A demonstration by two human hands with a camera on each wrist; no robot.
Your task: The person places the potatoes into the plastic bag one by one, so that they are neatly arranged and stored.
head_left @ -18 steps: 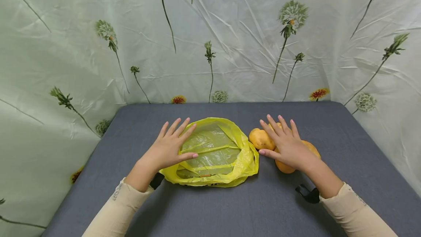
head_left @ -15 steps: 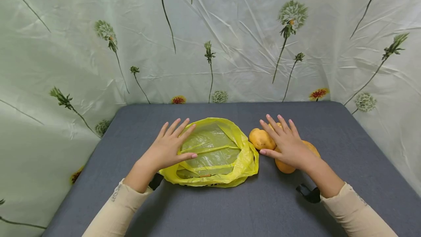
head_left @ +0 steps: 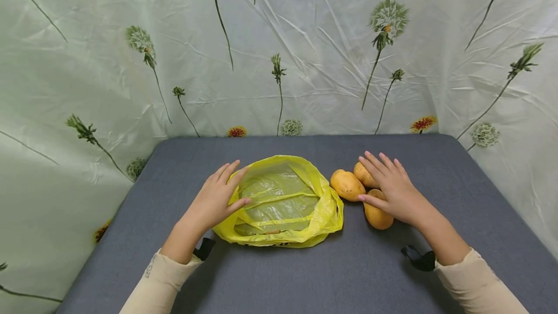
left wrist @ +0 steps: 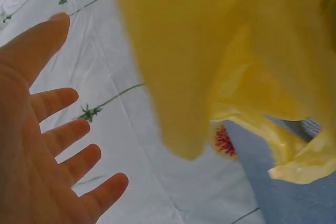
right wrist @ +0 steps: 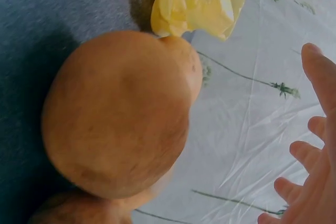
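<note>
A yellow plastic bag (head_left: 327, 210) sits on the table with its mouth spread wide, facing up. My left hand (head_left: 211, 202) hovers at the bag's left side, fingers extended and holding nothing; in the left wrist view the yellow plastic (left wrist: 173, 77) hangs beside the spread fingers. Several potatoes lie in a cluster just right of the bag, among them one potato (head_left: 347, 185) close to its edge and a nearer potato (head_left: 378, 214). My right hand (head_left: 398, 193) is held over the cluster, fingers extended, and hides part of it. A large potato (right wrist: 115, 114) fills the right wrist view.
The grey cloth-covered table (head_left: 287, 280) runs back to a pale curtain (head_left: 244, 96) printed with flowers. Black straps (head_left: 418, 258) circle both wrists.
My right hand has shifted right, uncovering more of the potatoes on its left and covering one on its right. My left hand has drawn slightly left from the bag's mouth. The bag stays put.
</note>
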